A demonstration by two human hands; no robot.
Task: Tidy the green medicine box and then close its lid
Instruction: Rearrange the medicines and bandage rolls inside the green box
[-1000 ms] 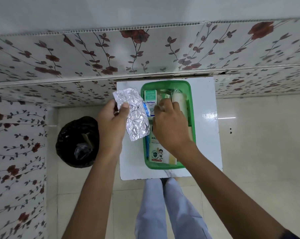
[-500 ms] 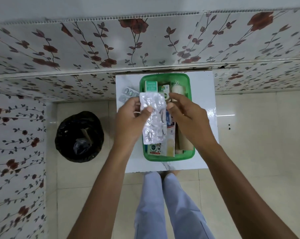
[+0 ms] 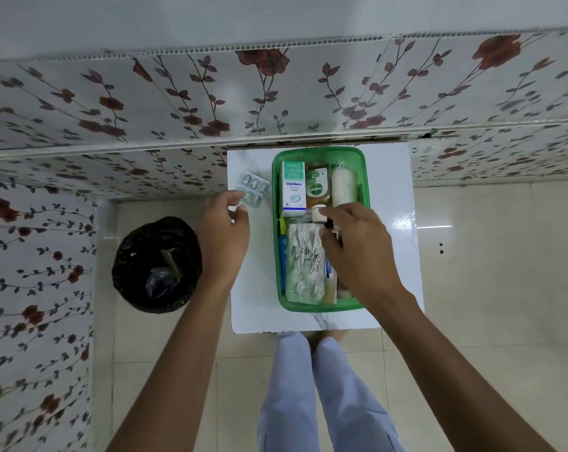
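Observation:
The green medicine box (image 3: 321,152) stands open on a small white table (image 3: 392,190); no lid is in view. Inside it, at the far end, are an Optibex carton (image 3: 294,187), a Dettol bottle (image 3: 317,188) and a white gauze roll (image 3: 344,187). A crumpled silver foil blister strip (image 3: 304,269) lies lengthwise in the near half. My right hand (image 3: 361,252) is over the box, thumb and fingers on the strip's far right corner, beside a small white-capped bottle (image 3: 318,213). My left hand (image 3: 225,233) is left of the box, fingertips at the near edge of a green blister pack (image 3: 253,188) on the table.
A black-lined waste bin (image 3: 155,265) stands on the tiled floor left of the table. The floral-tiled wall (image 3: 276,93) runs right behind the table. My legs (image 3: 308,386) in light trousers are at the table's near edge.
The foil strip has passed from my left hand to my right and now lies in the box. My left hand has moved left to the green blister pack.

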